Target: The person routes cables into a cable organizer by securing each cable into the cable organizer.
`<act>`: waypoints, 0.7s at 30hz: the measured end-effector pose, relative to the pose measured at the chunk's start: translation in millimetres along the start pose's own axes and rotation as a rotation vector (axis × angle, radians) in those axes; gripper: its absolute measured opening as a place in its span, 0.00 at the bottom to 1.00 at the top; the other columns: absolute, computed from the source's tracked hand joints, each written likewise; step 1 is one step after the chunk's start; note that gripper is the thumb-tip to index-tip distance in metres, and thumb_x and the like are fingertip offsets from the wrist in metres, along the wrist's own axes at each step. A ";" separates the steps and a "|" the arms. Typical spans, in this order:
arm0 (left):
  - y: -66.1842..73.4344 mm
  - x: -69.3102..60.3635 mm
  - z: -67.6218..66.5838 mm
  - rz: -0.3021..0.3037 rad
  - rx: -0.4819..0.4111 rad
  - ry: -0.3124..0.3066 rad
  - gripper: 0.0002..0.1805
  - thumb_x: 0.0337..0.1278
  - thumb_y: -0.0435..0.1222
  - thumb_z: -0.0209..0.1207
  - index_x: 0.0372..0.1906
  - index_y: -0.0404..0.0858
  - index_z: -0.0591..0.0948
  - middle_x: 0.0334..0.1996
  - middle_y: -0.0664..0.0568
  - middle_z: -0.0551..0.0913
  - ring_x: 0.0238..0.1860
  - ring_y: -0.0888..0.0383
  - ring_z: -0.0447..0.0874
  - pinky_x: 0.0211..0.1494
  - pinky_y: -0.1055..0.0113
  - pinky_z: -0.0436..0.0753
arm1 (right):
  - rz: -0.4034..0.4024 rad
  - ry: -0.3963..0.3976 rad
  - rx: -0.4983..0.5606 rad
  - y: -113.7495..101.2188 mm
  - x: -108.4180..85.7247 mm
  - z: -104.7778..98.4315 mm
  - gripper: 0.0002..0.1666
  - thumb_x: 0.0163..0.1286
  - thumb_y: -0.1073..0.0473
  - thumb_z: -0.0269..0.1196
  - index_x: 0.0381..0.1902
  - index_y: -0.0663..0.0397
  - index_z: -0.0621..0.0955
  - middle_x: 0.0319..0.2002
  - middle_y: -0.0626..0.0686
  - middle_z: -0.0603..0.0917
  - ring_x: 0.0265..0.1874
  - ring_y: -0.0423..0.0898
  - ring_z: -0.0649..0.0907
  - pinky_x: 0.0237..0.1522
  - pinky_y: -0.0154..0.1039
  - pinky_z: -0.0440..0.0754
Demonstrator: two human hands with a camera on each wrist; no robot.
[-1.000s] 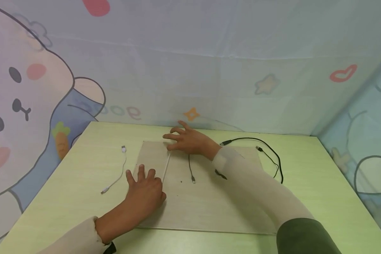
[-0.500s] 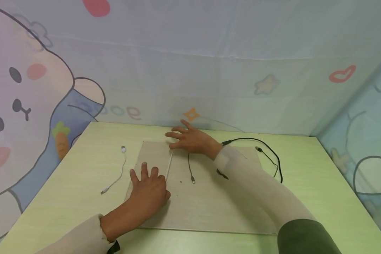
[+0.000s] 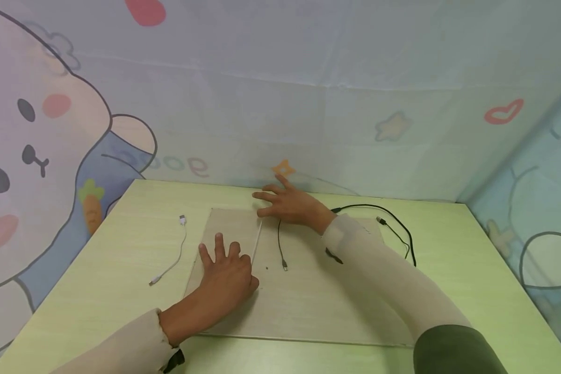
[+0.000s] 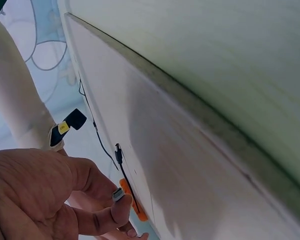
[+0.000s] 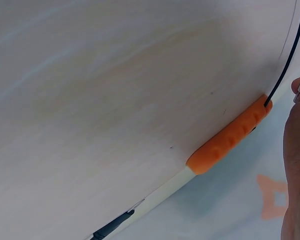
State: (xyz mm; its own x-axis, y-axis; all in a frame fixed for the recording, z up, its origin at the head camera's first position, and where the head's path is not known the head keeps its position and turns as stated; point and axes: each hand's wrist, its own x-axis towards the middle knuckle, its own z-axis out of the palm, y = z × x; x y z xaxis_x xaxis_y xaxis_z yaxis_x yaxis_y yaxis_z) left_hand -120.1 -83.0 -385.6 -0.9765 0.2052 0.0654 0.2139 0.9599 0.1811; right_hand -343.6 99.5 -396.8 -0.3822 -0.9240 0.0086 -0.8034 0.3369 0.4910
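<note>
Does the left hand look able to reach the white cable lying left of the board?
Probably yes: the white cable lies beside the board, and nothing visible stands between it and the left hand. However, that hand pinches a plug, so it may need to let go first.

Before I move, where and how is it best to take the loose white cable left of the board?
Probably by its nearer plug, pinched on both long sides by the left hand coming from above. The cable lies flat with nothing over it, and this plug is thicker than the middle and nearer the person. That hand pinches another plug; free it first.
</note>
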 end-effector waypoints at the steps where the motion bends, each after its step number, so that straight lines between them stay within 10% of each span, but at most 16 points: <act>1: 0.7 0.7 0.0 0.000 -0.002 0.001 0.11 0.64 0.35 0.71 0.33 0.30 0.86 0.57 0.27 0.82 0.83 0.12 0.60 0.76 0.09 0.58 | 0.002 0.009 0.002 0.9 -1.2 0.8 0.20 0.87 0.59 0.62 0.65 0.24 0.82 0.85 0.46 0.73 0.83 0.53 0.75 0.88 0.70 0.62; 21: 12.2 14.7 5.2 0.004 -0.035 -0.032 0.12 0.68 0.36 0.70 0.35 0.28 0.87 0.62 0.26 0.80 0.84 0.14 0.59 0.78 0.10 0.56 | 0.031 0.112 -0.025 9.2 -19.3 14.6 0.11 0.83 0.47 0.69 0.58 0.24 0.82 0.83 0.48 0.77 0.78 0.54 0.80 0.88 0.67 0.64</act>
State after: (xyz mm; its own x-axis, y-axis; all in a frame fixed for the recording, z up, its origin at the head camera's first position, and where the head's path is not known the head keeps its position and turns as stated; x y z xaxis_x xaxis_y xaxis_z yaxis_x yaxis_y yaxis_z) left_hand -132.0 -67.2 -387.5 -0.9759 0.2156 0.0345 0.2179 0.9519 0.2154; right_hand -350.2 123.0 -405.1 -0.3523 -0.9280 0.1213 -0.7795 0.3626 0.5108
